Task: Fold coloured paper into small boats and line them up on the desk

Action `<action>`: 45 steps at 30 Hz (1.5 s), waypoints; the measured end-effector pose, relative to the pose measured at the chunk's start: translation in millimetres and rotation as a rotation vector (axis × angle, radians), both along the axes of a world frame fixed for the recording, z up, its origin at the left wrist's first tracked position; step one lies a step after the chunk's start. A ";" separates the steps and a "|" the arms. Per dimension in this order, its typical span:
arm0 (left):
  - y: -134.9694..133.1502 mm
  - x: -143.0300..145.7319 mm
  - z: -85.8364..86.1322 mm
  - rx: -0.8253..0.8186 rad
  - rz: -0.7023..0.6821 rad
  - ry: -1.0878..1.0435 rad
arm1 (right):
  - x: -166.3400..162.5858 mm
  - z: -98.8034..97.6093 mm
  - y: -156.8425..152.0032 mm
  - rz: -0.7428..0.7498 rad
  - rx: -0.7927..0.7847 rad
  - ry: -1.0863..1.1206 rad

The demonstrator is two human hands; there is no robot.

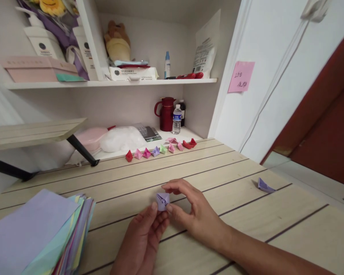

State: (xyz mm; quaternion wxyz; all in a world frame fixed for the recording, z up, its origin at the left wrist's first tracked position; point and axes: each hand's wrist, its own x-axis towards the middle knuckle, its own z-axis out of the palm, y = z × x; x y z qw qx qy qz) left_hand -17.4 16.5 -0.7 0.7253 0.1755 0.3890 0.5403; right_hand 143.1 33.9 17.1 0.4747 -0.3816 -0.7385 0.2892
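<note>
- the left hand (pixel 143 236) comes up from the bottom edge, palm turned inward, thumb raised to the lower left corner of a small purple folded paper (pixel 162 198), its other fingers curled in beneath; this grip is closed on the paper.
- the right hand (pixel 202 214) reaches in from the right, back of the hand upward, its forearm slanting down to the bottom right; the index finger arches to the paper's top edge and the thumb meets its lower right corner, leaving a rounded gap between them. whether the index fingertip actually presses the paper, i cannot tell.
- the paper sits between both hands near the middle of the view, just over the table (pixel 240 191), creases facing up.
- the left palm is partly hidden, its wrist cut off below; the right hand's remaining fingers are mostly out of sight, and the paper's underside cannot be seen.
- a stack of coloured sheets (pixel 31 225), purple on top, is cut off at lower left.
- the table is pale wood with dark lines; a row of small folded papers (pixel 155 151) stands along its far side, and another purple folded piece (pixel 265 185) lies well apart to the right.
- behind are a white shelf (pixel 160 81), a dark red jug (pixel 166 114), a water bottle (pixel 177 119) and a pink note (pixel 241 77) with handwriting, partly hard to read.
</note>
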 end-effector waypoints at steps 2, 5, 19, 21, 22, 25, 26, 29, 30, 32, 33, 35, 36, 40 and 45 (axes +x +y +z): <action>-0.1 0.1 1.0 -0.012 0.014 -0.002 | -0.3 -0.9 1.0 -0.002 -0.017 0.005; -0.3 0.3 2.4 -0.003 0.019 -0.014 | -1.5 -2.7 2.3 0.006 -0.044 0.009; 0.2 1.1 0.1 0.032 -0.004 0.021 | -2.8 -0.4 0.3 -0.004 0.031 -0.033; 0.4 1.7 -1.1 0.041 0.001 0.031 | -2.4 -2.0 0.8 -0.025 0.083 -0.035; 0.6 1.8 -2.1 0.043 0.007 0.037 | -2.3 -2.6 0.9 -0.035 0.102 -0.038; 0.9 1.3 -5.8 0.046 0.021 0.069 | -1.7 -3.4 0.8 -0.055 0.144 -0.058; 1.0 1.1 -7.1 0.049 0.026 0.080 | -1.5 -3.4 0.7 -0.056 0.162 -0.064; 1.4 1.2 -10.2 0.062 0.040 0.105 | -1.0 -2.9 0.5 -0.056 0.212 -0.083; 1.5 1.5 -10.8 0.070 0.046 0.111 | -0.8 -2.8 0.4 -0.055 0.223 -0.091; 1.4 2.1 -11.4 0.084 0.051 0.120 | -0.6 -3.0 0.5 -0.060 0.234 -0.107; 1.3 2.4 -11.5 0.088 0.054 0.126 | -0.5 -3.3 0.5 -0.063 0.236 -0.112; 0.9 2.8 -11.6 0.087 0.056 0.133 | -0.2 -3.9 0.7 -0.069 0.237 -0.121; 0.6 2.9 -11.7 0.085 0.058 0.137 | 0.0 -4.2 0.8 -0.072 0.238 -0.127; 0.4 3.4 -12.5 0.081 0.071 0.149 | 1.4 -4.3 1.6 -0.074 0.262 -0.190; -0.3 3.4 -13.8 0.111 0.048 0.182 | 3.6 -2.1 2.3 -0.085 0.314 -0.281</action>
